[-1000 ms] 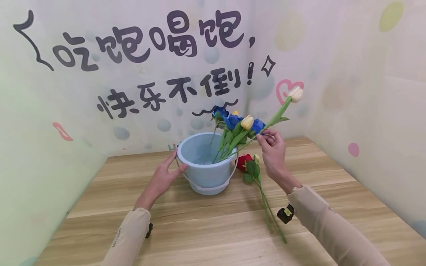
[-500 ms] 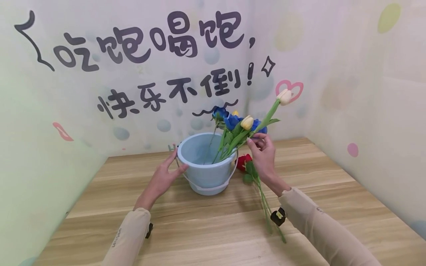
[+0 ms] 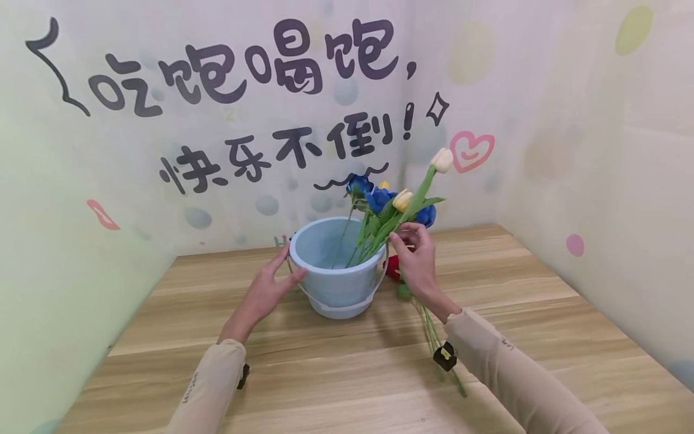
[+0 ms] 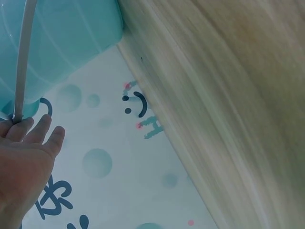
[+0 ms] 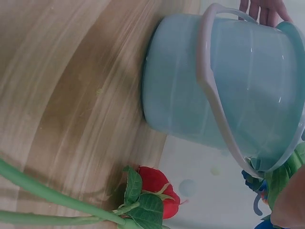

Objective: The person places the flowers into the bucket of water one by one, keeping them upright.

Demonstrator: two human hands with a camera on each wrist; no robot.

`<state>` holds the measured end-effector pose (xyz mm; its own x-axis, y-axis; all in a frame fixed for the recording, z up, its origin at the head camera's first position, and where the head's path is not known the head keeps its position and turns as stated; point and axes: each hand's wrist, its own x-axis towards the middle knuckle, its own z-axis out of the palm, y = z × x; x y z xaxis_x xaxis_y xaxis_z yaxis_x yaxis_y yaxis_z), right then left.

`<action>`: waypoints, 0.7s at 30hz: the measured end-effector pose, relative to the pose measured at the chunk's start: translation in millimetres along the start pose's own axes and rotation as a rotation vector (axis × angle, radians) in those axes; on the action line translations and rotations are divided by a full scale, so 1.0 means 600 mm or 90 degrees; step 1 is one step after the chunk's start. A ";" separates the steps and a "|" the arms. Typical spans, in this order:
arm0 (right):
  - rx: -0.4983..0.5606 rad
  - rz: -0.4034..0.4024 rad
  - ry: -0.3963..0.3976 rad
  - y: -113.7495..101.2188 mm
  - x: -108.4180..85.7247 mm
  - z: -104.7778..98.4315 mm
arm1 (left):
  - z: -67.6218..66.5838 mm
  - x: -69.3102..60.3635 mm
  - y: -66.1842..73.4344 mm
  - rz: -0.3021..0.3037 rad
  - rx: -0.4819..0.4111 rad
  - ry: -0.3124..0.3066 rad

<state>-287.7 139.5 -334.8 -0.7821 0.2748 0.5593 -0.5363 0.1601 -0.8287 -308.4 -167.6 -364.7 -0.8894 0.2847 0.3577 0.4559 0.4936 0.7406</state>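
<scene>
A light-blue bucket (image 3: 338, 289) stands on the table with artificial flowers leaning over its right rim. My left hand (image 3: 264, 289) touches the bucket's left side, its fingers fairly straight in the left wrist view and the thumb at the rim. My right hand (image 3: 417, 259) pinches the stem of a white tulip (image 3: 443, 160) just beyond the right rim. Blue flowers (image 3: 379, 199) and a cream tulip (image 3: 403, 199) lean beside it. Below the right hand a red rose (image 5: 157, 188) lies on the table, partly hidden in the head view.
The bucket's pale handle (image 5: 206, 71) hangs down against its side. Green stems (image 3: 458, 381) stretch over the wooden table (image 3: 244, 374) toward the front. A patterned wall (image 3: 244, 223) with large lettering rises behind the table.
My right hand has moved left toward the bucket with the white tulip, whose stem now stands steeper. It now covers more of the red rose. My left hand keeps its place.
</scene>
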 end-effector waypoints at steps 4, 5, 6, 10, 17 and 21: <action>-0.009 -0.007 -0.001 0.001 -0.002 0.006 | -0.001 -0.001 0.000 -0.005 0.002 -0.001; -0.009 -0.012 -0.003 0.002 -0.002 0.008 | -0.001 -0.001 0.001 -0.006 0.003 -0.002; -0.012 -0.016 -0.006 0.002 -0.002 0.010 | -0.001 -0.001 0.001 -0.007 0.004 -0.002; -0.020 -0.035 -0.019 0.007 -0.003 0.015 | -0.002 -0.001 0.002 -0.013 0.005 -0.004; -0.010 -0.041 -0.047 0.009 -0.008 0.021 | -0.001 -0.001 0.002 -0.014 0.008 -0.002; -0.021 -0.039 -0.050 0.010 -0.009 0.021 | -0.001 -0.001 0.001 -0.010 0.010 -0.001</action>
<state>-290.9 126.8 -342.2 -0.7713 0.1886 0.6079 -0.5743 0.2056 -0.7924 -307.4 -168.0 -363.9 -0.8961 0.2778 0.3461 0.4429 0.5101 0.7373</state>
